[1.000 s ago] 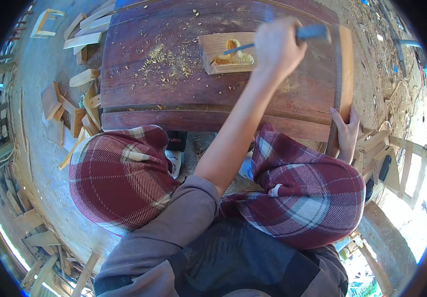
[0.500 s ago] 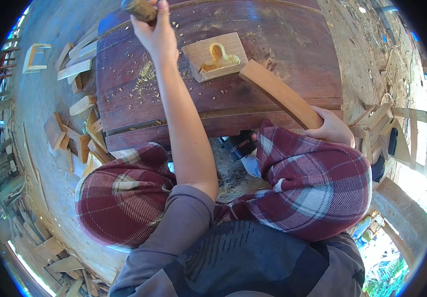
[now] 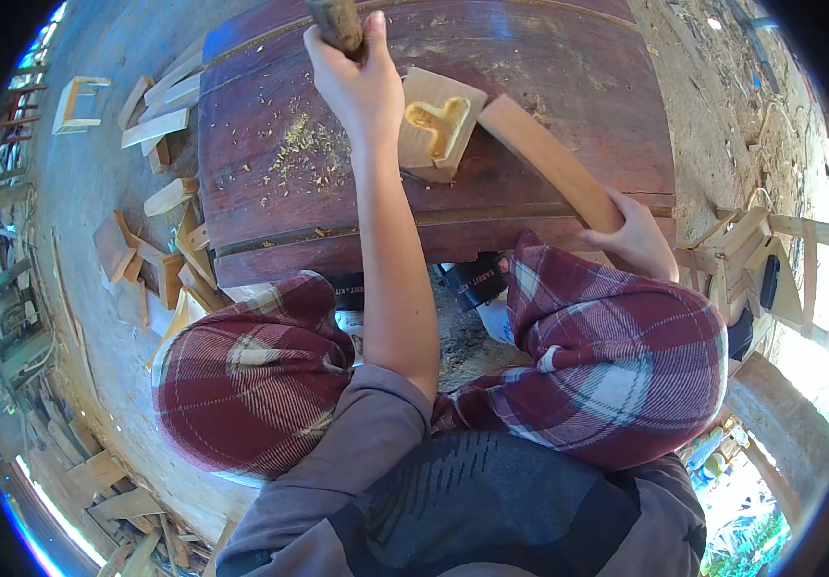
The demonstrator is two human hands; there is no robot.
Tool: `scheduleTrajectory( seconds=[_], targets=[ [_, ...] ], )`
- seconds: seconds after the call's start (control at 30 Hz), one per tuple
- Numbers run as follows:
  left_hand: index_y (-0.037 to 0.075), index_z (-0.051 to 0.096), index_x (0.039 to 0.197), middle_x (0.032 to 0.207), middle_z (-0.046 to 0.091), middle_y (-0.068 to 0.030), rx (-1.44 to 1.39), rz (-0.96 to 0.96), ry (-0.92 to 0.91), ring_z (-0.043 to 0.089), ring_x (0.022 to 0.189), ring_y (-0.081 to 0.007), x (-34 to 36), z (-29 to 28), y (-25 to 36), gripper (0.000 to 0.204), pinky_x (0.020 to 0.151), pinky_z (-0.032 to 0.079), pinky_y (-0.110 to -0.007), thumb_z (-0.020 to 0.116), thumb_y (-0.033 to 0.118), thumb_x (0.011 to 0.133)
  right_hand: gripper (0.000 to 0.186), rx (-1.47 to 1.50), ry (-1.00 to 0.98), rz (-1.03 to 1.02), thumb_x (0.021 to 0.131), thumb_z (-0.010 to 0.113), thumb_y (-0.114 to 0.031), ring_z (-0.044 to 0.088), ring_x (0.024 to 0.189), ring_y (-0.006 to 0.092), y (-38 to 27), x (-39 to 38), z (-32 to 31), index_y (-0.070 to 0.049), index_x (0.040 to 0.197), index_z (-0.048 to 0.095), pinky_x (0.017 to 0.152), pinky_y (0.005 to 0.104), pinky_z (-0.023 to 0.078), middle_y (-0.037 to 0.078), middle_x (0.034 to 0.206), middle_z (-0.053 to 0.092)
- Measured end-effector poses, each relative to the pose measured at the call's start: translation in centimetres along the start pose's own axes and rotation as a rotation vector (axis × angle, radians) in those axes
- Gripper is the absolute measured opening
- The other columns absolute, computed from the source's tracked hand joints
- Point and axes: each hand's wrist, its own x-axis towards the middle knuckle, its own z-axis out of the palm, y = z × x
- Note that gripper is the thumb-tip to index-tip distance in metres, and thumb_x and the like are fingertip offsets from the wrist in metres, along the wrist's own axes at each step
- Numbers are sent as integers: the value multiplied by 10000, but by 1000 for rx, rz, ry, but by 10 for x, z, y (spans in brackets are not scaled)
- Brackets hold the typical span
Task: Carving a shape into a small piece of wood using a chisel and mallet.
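Note:
My left hand (image 3: 355, 87) is closed on a dark wooden handle (image 3: 337, 24) at the top centre; the rest of that tool is out of view. Just right of it, a light wood block (image 3: 416, 139) with a yellowish carved, branched recess lies at an angle on the dark reddish wooden bench (image 3: 270, 96). My right hand (image 3: 631, 236) grips a long brown wooden bar (image 3: 558, 163) by its near end, low on the bench's right side. The bar's far end is beside the block's right corner. Pale shavings (image 3: 304, 144) lie left of my left forearm.
Several offcuts (image 3: 169, 197) lie in a pile on the floor left of the bench, with a small wooden frame (image 3: 83, 106) farther off. A wooden frame structure (image 3: 789, 269) stands at the right. My plaid-covered knees are against the near side, and scrap wood (image 3: 97, 471) lies lower left.
My left hand swung from the right over to the upper left, then shifted slightly rightward. The bar swung from upright to a diagonal beside the block. The block has turned on the bench.

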Motion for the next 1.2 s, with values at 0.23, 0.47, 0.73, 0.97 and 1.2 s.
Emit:
scheduleTrajectory(
  seconds=[0.23,0.47,0.73,0.97,1.2],
  targets=[
    [11,479,1019,871,584,-70,-190,-433,61,545,686,-145,-10,-6,24,303,672,466,-299,657,228,904,680,-38,175,-168,665,774,-344,660,958,325,-46,60,15,-43,1244,580,846,378,494,206,1011,678],
    [27,458,1027,811,558,-54,-269,-377,82,538,643,-111,8,-33,40,333,624,446,-259,666,256,906,694,-39,257,-210,652,794,-303,668,966,279,-30,24,-5,-41,1257,579,861,367,493,187,1033,685],
    [41,466,1000,831,557,-56,-376,-32,154,554,701,-141,16,-42,17,278,676,445,-287,649,235,921,752,60,-41,-65,627,819,-234,609,1052,205,26,-12,0,14,1281,542,938,332,443,158,1145,648],
    [47,464,995,851,554,-46,-385,-90,57,532,686,-120,19,-45,6,269,675,448,-271,660,212,912,757,4,-10,-86,639,816,-250,597,1063,213,25,3,2,37,1278,529,949,324,434,170,1142,638],
    [56,459,1013,872,525,-47,-478,-250,97,531,670,-132,1,-35,12,248,642,488,-299,656,164,909,708,68,30,-76,631,802,-218,618,1023,210,17,17,4,33,1246,559,921,331,453,159,1111,656]
  ],
)
